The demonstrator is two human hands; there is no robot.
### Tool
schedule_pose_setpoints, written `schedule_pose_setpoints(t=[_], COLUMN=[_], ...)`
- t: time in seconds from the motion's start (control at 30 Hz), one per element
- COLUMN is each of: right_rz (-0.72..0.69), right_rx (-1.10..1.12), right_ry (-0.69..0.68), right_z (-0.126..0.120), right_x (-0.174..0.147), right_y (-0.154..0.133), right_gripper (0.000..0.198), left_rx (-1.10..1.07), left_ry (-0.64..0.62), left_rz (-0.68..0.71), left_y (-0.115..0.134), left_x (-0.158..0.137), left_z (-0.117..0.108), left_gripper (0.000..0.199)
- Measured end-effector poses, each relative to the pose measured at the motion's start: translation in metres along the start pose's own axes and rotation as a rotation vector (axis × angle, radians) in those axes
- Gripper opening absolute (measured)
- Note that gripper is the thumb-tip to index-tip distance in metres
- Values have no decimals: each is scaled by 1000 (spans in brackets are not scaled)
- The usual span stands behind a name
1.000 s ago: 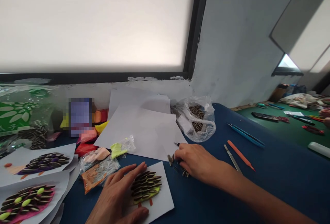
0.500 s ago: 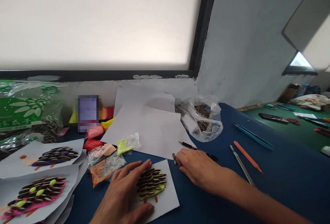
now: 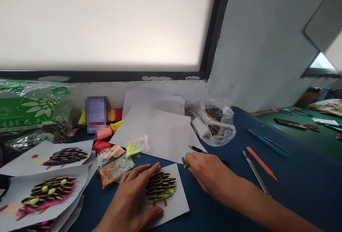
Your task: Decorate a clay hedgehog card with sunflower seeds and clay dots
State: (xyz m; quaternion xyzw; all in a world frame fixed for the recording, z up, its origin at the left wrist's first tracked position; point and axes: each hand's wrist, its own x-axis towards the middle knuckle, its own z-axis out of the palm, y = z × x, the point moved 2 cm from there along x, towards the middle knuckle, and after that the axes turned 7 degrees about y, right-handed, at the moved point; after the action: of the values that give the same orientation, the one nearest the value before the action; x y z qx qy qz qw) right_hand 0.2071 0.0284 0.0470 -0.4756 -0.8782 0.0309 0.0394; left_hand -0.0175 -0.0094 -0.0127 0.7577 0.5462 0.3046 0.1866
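My left hand (image 3: 130, 201) lies with fingers spread on the left part of a white card (image 3: 179, 203). On this card, dark striped sunflower seeds (image 3: 161, 184) stand in rows on a yellow-green clay body (image 3: 169, 193) with small orange-brown legs. My hand hides the card's left side. To the right of the card, my right hand (image 3: 207, 171) is curled low over the blue table. A sunflower seed (image 3: 184, 162) shows at its pinched fingertips, which are partly hidden. Behind that hand lies a black pen (image 3: 196, 149), its middle covered.
Finished seed-and-clay cards (image 3: 53, 191) overlap at the left. Clay packets (image 3: 109, 175) and white paper sheets (image 3: 157, 128) lie behind my hands. A clear plastic bag of seeds (image 3: 213, 125) stands at the back. Blue tweezers (image 3: 267, 142), an orange tool (image 3: 262, 163) and a metal knife (image 3: 256, 173) lie right.
The view has shifted slightly, so the table things appear further right. My right fingertips have closed around the seed beside them. My left hand stays on the card.
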Motion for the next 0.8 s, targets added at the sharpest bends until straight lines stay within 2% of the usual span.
schedule_pose_setpoints(t=[0.2,0.33,0.47,0.6,0.8], right_rz=[-63,-98,-119,-124,-115], right_rx=[332,396,450,618,723], right_ry=[15,74,187,354,516], right_z=[-8,0,15,29,33], right_x=[-7,-7,-8,-11,-15], right_y=[-14,-21,-24,-26,-28], right_gripper=[13,14,14,14,18], left_rx=[-6,4,7,4,-11], left_ry=[-9,0,-19,-24,-36], left_rz=[-2,24,52,66,41], left_y=[2,-1,-8,-10,-4], left_x=[1,1,1,1,2], left_z=[1,3,6,7,4], left_gripper=[73,72,75,76,76])
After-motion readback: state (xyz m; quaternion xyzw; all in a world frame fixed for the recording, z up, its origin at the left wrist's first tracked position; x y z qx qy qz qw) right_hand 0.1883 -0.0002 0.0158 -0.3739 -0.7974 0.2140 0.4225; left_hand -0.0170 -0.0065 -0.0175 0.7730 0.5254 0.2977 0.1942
